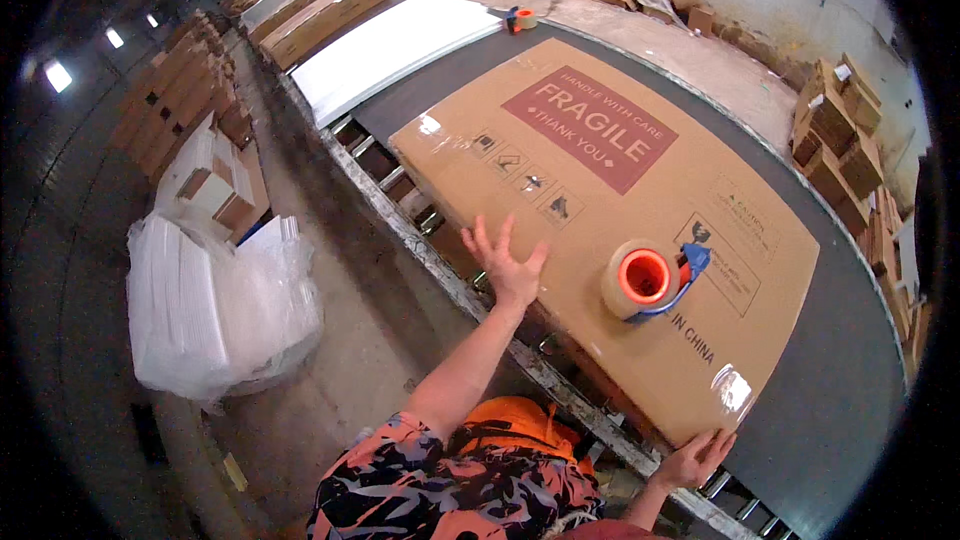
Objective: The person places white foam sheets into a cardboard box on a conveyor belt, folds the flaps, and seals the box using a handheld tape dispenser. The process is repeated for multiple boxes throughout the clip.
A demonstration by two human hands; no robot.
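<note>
plastic bag [215, 315]: far left on the floor, white bundle wrapped in clear film, flat white sheets inside.
small box stacks [175, 90]: left, further back, brown cartons piled in rows along the aisle.
white boxes [215, 185]: just behind the plastic bag, a few opened ones.
floor [345, 290]: bare concrete strip between the bag and the table.
table [830, 410]: long, dark grey top, metal frame edge on the near side, runs from near right to far left.
white panel [395, 45]: lying flat on the table, far end, beyond the big box.
long carton [320, 20]: brown, further left behind the white panel.
left hand [508, 262]: fingers spread wide, palm down, pressing on the near-left edge of the big box; holds nothing.
big box [600, 210]: flat brown cardboard, lies on the dark table top, centre of scene; red label block on top, small handling symbols by it, clear tape shining at near-right corner and far-left corner.
tape dispenser [650, 280]: sits on top of the big box, near-right half, orange core, blue handle; neither hand touches it.
spare tape roll [520, 19]: on the table far back, past the big box.
right hand [695, 460]: fingers loosely open, gripping the near-right corner edge of the big box.
carton piles [840, 135]: right side against the wall, small brown boxes stacked.
</note>
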